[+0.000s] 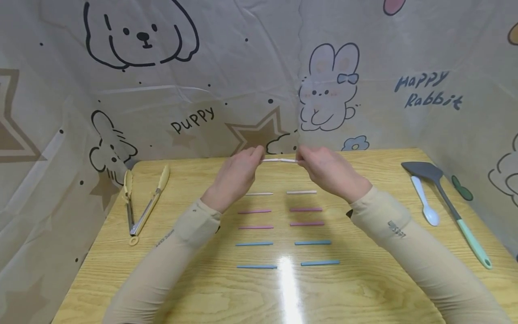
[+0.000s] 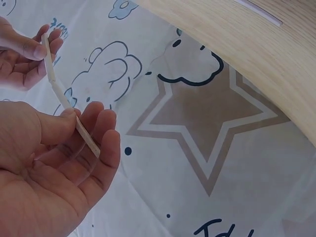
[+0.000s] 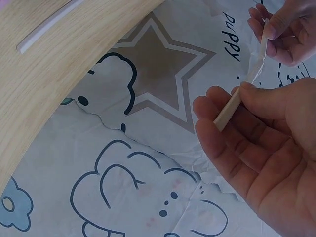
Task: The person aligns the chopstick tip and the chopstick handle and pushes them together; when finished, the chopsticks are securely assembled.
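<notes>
- Nearest on the table [image 1: 202,292]: four blue sticks [image 1: 256,267], two rows, two columns.
- Beyond: four pink sticks [image 1: 306,209], same layout. Flanking them: tongs [image 1: 147,210] on the left, spoon [image 1: 431,217] and turner [image 1: 422,169] on the right.
- Next: two white sticks [image 1: 301,192], one per column.
- Past those, above the table's far edge: the pale stick [image 1: 280,160], held up between both hands. Kinked mid-length, frayed at the kink in the right wrist view.
- Left hand [image 1: 238,173] pinches one half, thumb against fingers; right hand [image 1: 332,173] mirrors it. Ends poke past both thumbs.
- Handling, my read: very light, stiff-ish, brittle, weak at the kink. Best hold: either side of it, light pinch.
- Farthest: printed cloth [image 1: 238,58].
</notes>
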Motion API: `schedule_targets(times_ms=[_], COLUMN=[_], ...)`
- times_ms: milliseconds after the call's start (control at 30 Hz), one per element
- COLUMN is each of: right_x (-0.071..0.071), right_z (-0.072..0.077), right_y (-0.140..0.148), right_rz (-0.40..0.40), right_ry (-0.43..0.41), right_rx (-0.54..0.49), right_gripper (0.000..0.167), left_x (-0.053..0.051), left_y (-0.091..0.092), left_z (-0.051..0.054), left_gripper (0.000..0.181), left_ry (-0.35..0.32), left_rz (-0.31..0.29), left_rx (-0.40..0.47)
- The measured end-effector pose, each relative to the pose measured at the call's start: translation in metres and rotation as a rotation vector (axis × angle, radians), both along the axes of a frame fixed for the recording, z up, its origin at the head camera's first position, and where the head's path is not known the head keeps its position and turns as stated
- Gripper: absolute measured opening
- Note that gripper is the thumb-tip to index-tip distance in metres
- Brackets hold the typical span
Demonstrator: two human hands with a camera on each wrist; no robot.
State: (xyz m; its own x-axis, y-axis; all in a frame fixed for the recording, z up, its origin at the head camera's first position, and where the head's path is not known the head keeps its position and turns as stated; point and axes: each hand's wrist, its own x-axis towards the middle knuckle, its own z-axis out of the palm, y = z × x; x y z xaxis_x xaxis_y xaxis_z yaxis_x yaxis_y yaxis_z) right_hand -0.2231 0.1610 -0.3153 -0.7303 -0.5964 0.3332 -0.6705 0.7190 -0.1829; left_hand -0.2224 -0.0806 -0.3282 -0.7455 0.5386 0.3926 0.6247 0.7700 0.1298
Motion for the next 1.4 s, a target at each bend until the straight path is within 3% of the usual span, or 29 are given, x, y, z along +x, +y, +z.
schedule_targets(times_ms=[433,600,933,1400], right_x=[0.003,0.002,0.004,0.005], right_z=[0.004,0.003,0.004,0.003], right_y=[-0.005,-0.004,-0.006,-0.011], right_rz=[-0.022,-0.001,-0.026,-0.045], right_ry=[0.017,0.062,0.060,0.105], right_rx=[0.063,0.059,0.089,0.075], right_gripper=[0.006,0.006,0.006,0.007], left_x=[0.002,0.002,0.002,0.002], left_y=[0.003,0.004,0.005,0.001], left_z=[0.000,-0.001,-0.004,-0.007], left_gripper=[0.020,0.024,0.033,0.040], left_ry=[0.014,0.030,0.077,0.124], left_rz=[0.009,0.016,0.002,-0.049], left_rx=[-0.048,-0.048,-0.066,-0.009])
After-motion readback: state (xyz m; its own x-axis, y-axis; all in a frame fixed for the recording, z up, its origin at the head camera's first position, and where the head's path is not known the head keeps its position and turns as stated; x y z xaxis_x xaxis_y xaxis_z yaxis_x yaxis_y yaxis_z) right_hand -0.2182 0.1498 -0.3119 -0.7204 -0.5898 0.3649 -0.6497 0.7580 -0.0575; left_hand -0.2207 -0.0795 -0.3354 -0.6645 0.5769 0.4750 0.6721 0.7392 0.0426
